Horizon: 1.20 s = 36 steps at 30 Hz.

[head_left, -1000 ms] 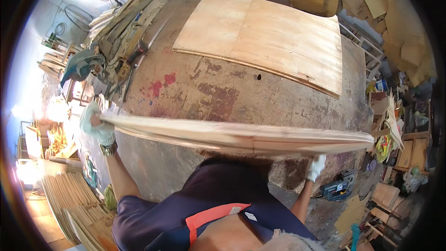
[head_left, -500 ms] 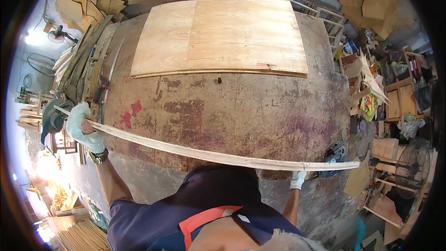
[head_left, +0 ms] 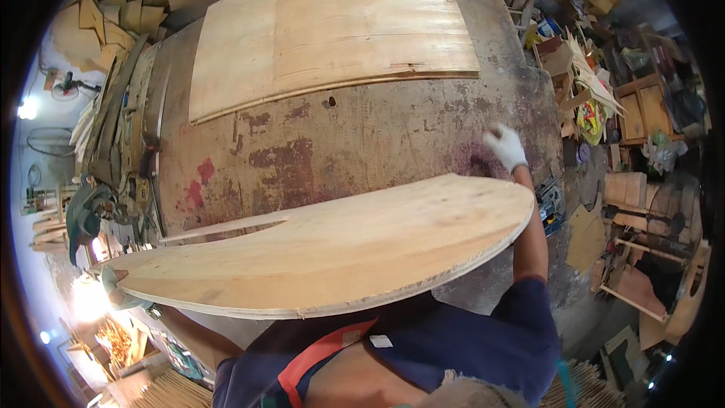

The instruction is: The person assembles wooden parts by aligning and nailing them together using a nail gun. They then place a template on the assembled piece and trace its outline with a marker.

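Note:
A large curved plywood panel (head_left: 325, 249), rounded at its right end and narrowing to the left, lies tilted across the front of me, its pale face up. My left hand (head_left: 117, 287), in a light work glove, grips the narrow left end, with the thumb on the upper face and the other fingers mostly hidden under it. A slim pale strip shows along the panel's far left edge. My right hand (head_left: 507, 148), gloved in white, is off the panel, beyond its rounded end and over the worktable (head_left: 362, 128). Its fingers reach out, slightly blurred, and hold nothing.
Flat plywood sheets (head_left: 340, 30) lie stacked on the far part of the worktable. A dark green power tool (head_left: 87, 208) and long wood strips (head_left: 121, 121) line the left side. Blue tools (head_left: 551, 200) sit at the right edge, near a standing fan (head_left: 676, 219) and wood scraps.
The panel, seen edge-on before, has turned so its broad face shows. My left hand has come down and nearer. The right hand has let go and moved up over the table.

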Each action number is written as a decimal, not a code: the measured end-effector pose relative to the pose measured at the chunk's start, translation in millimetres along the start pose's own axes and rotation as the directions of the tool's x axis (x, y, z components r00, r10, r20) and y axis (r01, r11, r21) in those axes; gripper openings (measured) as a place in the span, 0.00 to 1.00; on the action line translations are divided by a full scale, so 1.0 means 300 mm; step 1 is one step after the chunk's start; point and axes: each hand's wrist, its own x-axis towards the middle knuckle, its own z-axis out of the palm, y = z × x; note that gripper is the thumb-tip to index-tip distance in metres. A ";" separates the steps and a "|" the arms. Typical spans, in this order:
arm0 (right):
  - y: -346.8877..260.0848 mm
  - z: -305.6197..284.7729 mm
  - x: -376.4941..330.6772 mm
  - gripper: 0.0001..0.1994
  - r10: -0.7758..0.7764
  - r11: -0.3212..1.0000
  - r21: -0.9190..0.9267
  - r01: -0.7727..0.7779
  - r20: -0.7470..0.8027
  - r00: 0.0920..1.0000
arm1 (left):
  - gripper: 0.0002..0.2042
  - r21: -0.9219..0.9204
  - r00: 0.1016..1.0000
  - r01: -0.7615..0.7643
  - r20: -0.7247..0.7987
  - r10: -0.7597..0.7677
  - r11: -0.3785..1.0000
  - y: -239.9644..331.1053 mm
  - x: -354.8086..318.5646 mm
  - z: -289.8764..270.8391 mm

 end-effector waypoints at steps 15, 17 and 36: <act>0.086 0.089 0.935 0.51 0.390 0.904 -0.181 -0.387 -0.016 0.921 | 0.31 -0.073 0.999 0.017 0.030 -0.015 0.997 0.131 -0.052 -0.032; 0.070 0.102 0.970 0.52 0.417 0.835 -0.360 -0.416 -0.079 0.906 | 0.32 -0.095 0.999 0.024 0.034 -0.021 0.995 0.146 -0.048 -0.018; 0.043 0.303 0.487 0.20 0.374 0.591 0.625 -0.510 0.348 0.860 | 0.38 -0.045 0.996 0.040 -0.078 -0.044 0.998 0.099 0.013 0.083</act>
